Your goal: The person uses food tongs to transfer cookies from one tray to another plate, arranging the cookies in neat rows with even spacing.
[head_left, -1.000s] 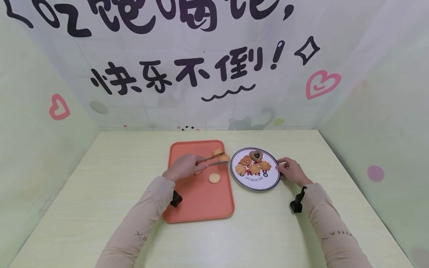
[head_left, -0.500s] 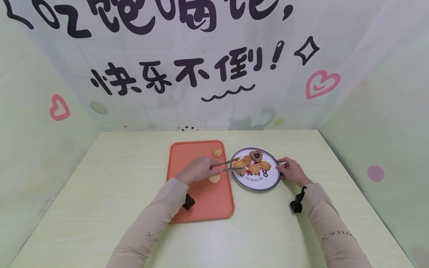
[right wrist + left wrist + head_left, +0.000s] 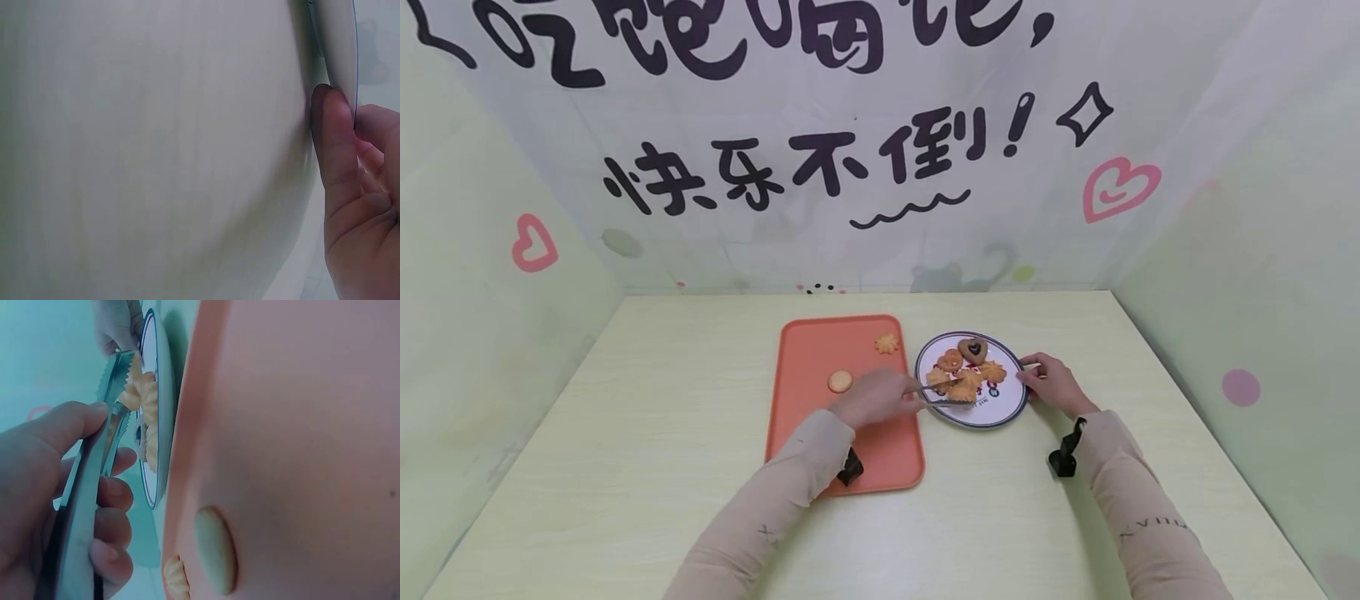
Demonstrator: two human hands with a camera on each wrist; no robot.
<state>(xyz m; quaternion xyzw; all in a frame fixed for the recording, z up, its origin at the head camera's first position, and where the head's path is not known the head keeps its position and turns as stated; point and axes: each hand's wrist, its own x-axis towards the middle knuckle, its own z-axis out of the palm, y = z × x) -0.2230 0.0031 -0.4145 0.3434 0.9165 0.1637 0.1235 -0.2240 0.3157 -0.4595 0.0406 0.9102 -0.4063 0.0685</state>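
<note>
My left hand (image 3: 880, 396) grips metal tongs (image 3: 81, 512) between thumb and fingers. The serrated tips pinch a golden flower-shaped cookie (image 3: 962, 392) over the near part of a white plate (image 3: 1006, 412) with a blue rim. On that plate lie a heart-shaped cookie (image 3: 973, 350) with a dark centre, a pretzel-like cookie (image 3: 950, 360) and several flower-shaped ones. At the plate's right edge, my right hand (image 3: 1051, 383) pinches the rim, thumb on one face and fingers on the other in the right wrist view.
An orange tray (image 3: 801, 350) lies left of the plate. It bears a round plain cookie (image 3: 840, 382) and a flower-shaped cookie (image 3: 887, 343) near its far right corner. My left forearm crosses the tray's near part. Fabric walls (image 3: 880, 250) enclose the table (image 3: 625, 433).
My left hand has moved right from the tray, carrying a flower-shaped cookie in the tongs over the plate and then towards its near middle. My right hand stays at the rim.
</note>
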